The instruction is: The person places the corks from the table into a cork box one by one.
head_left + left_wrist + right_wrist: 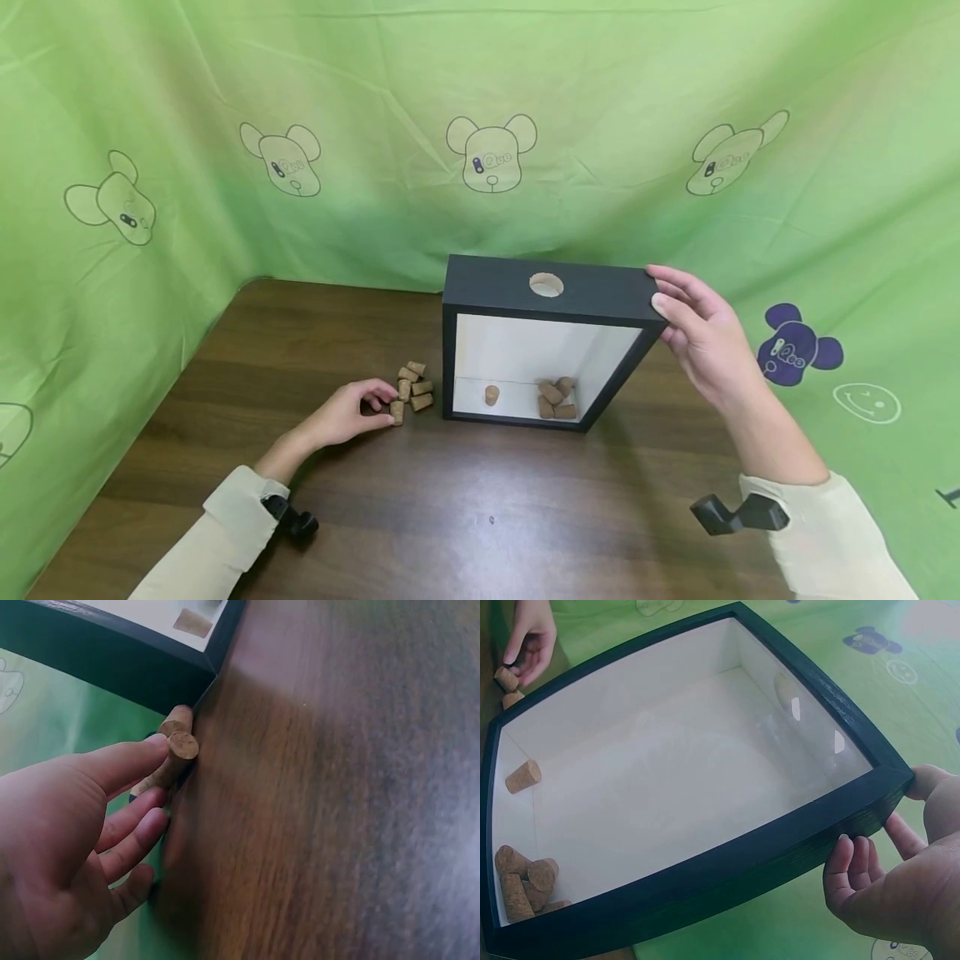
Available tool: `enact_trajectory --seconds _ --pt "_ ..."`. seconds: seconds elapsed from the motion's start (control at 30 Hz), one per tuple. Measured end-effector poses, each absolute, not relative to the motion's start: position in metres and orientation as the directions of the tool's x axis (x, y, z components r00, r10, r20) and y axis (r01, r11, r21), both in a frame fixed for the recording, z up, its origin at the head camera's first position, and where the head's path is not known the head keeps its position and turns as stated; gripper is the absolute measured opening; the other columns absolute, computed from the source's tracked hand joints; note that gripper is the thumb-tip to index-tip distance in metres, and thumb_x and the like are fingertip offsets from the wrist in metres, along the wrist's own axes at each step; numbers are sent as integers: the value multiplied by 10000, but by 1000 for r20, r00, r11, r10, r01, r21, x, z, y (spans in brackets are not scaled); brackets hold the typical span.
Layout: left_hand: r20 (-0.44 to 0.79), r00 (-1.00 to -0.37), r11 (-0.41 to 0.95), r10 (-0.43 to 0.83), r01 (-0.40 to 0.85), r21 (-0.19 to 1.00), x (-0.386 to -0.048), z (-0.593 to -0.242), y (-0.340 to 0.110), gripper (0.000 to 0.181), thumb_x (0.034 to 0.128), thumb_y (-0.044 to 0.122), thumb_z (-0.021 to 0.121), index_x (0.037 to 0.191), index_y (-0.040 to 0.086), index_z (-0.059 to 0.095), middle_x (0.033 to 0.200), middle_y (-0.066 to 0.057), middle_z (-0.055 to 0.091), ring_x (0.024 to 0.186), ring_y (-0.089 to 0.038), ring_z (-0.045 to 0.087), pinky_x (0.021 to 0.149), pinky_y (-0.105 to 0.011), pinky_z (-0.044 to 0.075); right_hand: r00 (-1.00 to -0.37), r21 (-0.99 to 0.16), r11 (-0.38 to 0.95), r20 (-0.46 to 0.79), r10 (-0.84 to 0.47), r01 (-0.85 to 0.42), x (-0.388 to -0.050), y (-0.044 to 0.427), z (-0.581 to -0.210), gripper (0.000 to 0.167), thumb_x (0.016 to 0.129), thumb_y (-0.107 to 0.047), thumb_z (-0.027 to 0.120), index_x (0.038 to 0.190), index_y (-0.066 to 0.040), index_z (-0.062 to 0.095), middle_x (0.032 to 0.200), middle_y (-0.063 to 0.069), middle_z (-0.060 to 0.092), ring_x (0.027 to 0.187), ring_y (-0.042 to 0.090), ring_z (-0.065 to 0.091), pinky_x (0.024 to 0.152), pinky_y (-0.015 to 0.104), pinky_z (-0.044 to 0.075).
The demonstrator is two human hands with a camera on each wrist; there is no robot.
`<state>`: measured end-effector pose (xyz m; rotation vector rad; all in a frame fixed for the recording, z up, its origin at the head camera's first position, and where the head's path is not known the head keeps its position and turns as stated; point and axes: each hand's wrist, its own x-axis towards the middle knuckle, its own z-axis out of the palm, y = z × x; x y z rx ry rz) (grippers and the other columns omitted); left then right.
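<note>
Pinching one cork (397, 412) in barely parted fingers of the left hand (347, 414) beside loose corks (422, 402) on the bench (360, 508), gripping the black box (600, 287) with curled fingers of the right hand (701, 337), perhaps risking scattered corks from brushing or a toppled box from tugging.

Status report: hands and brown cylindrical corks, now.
Left hand at tabletop corks. Right hand gripping black rectangular box by upper corner. Other corks inside. Round top hole unblocked.

Lettering (496, 162) resembling "Qoo" stands on the outlined bear heads (288, 162) and purple bear head (797, 348) printed on the green cloth (600, 212).
</note>
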<state>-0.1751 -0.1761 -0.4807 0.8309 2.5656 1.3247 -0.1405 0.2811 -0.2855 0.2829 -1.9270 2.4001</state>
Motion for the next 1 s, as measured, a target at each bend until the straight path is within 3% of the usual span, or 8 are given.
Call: enact_trajectory --seconds 0.7,1.0 --pt "143 -814 468 563 456 757 -174 -483 -174 315 854 84 830 1123 41 672 982 -11 641 875 -150 570 778 -298 497 -984 -963 -226 167 -67 -148 -142 281 -287 336 1019 9 571 1316 -118 664 1279 66 496 934 87 644 749 183 529" --pt "179 -796 473 578 506 721 -174 -482 -175 238 829 83 847 1020 54 707 895 21 621 838 -122 558 753 -283 493 -984 -963 -224 166 -62 -148 -143 281 -288 339 1018 10 572 1312 -126 668 1282 58 504 930 90 633 757 188 525"
